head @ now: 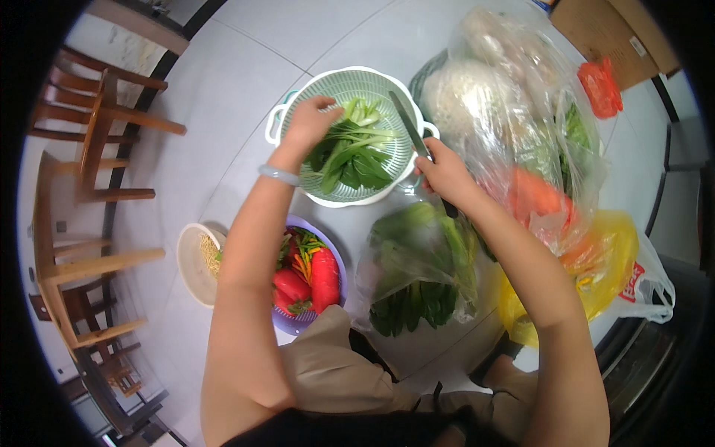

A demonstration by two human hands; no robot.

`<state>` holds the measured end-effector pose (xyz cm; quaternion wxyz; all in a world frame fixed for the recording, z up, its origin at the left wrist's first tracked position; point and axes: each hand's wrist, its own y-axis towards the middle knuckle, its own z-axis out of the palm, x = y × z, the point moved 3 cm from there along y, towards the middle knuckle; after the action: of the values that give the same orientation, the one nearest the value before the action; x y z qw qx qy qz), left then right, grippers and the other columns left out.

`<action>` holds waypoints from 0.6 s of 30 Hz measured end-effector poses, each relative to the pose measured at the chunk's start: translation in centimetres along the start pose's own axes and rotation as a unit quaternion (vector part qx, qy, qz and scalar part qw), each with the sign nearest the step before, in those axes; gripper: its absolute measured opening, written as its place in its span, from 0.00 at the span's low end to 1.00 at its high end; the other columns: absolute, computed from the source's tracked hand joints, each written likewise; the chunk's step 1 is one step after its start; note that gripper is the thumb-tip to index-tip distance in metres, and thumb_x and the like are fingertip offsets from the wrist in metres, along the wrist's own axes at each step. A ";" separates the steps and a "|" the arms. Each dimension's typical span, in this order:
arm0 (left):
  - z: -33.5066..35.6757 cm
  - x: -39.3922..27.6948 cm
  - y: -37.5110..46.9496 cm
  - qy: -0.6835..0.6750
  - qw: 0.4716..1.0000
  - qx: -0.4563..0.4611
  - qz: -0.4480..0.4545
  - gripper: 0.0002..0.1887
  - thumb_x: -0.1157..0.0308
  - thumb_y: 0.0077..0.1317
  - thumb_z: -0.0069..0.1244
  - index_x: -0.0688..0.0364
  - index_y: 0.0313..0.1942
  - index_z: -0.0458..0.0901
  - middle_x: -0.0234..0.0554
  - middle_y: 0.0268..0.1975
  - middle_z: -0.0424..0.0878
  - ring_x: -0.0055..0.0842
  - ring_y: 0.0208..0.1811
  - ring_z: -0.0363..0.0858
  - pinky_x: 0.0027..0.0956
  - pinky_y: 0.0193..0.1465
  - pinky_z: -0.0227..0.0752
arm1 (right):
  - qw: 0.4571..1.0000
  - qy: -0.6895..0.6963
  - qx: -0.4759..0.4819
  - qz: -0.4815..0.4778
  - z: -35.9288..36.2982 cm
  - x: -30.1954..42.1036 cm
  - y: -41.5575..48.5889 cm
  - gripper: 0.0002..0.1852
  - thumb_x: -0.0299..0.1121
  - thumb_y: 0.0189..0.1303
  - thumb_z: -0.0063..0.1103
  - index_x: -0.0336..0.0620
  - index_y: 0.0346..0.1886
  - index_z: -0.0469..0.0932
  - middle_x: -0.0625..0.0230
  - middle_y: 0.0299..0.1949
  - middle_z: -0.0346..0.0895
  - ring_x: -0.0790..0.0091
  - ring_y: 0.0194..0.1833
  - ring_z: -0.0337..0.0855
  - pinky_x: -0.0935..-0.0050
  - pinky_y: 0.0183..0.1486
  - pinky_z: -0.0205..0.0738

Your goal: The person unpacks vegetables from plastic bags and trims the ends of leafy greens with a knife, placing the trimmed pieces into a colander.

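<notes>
My right hand grips a kitchen knife by its handle. The blade points up and leftward over the right side of a white and pale green colander. Leafy greens with pale stalks lie inside it, their cut stem ends towards the far side. Above the colander's left part hovers my left hand, fingers apart and nothing visible between them; a grey bangle circles that wrist. Below my right hand, a clear plastic bag of more leafy greens rests on the floor.
A purple basket holds red peppers, small chillies and a red root vegetable. Left of it stands a beige bowl with bean sprouts. Large bags of vegetables and a yellow bag crowd the right. Wooden chairs line the far left.
</notes>
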<state>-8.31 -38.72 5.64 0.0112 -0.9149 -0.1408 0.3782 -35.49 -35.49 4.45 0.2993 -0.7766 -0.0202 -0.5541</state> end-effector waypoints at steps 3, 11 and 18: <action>-3.2 -3.5 -1.4 -0.148 0.985 -0.075 0.055 0.15 0.61 0.61 0.57 0.68 0.35 0.84 0.42 0.32 0.85 0.23 0.33 0.79 0.28 0.38 0.73 | 1.000 -0.018 -0.007 -0.019 0.5 -0.1 0.2 0.19 0.29 0.62 0.52 0.34 0.56 0.70 0.54 0.30 0.80 0.65 0.24 0.80 0.65 0.31 0.75; -3.3 -7.1 -4.6 -0.047 0.997 -0.008 0.054 0.15 0.61 0.67 0.52 0.67 0.36 0.83 0.34 0.32 0.84 0.16 0.34 0.76 0.23 0.38 0.69 | 0.989 -0.109 0.046 -0.087 -2.1 1.0 -1.7 0.11 0.31 0.64 0.51 0.36 0.46 0.73 0.66 0.28 0.77 0.73 0.22 0.76 0.70 0.24 0.72; 7.0 -13.3 -13.4 -0.072 0.954 0.251 0.148 0.08 0.70 0.62 0.55 0.64 0.37 0.84 0.34 0.31 0.83 0.17 0.33 0.77 0.23 0.39 0.72 | 0.969 -0.239 0.048 -0.048 -11.4 1.8 -13.0 0.15 0.35 0.60 0.56 0.35 0.46 0.76 0.45 0.38 0.79 0.46 0.42 0.80 0.57 0.45 0.73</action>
<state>-25.46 -29.95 11.51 0.1744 -0.8632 0.0955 0.4641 -49.17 -30.87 14.13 0.2953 -0.8693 -0.1551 -0.3646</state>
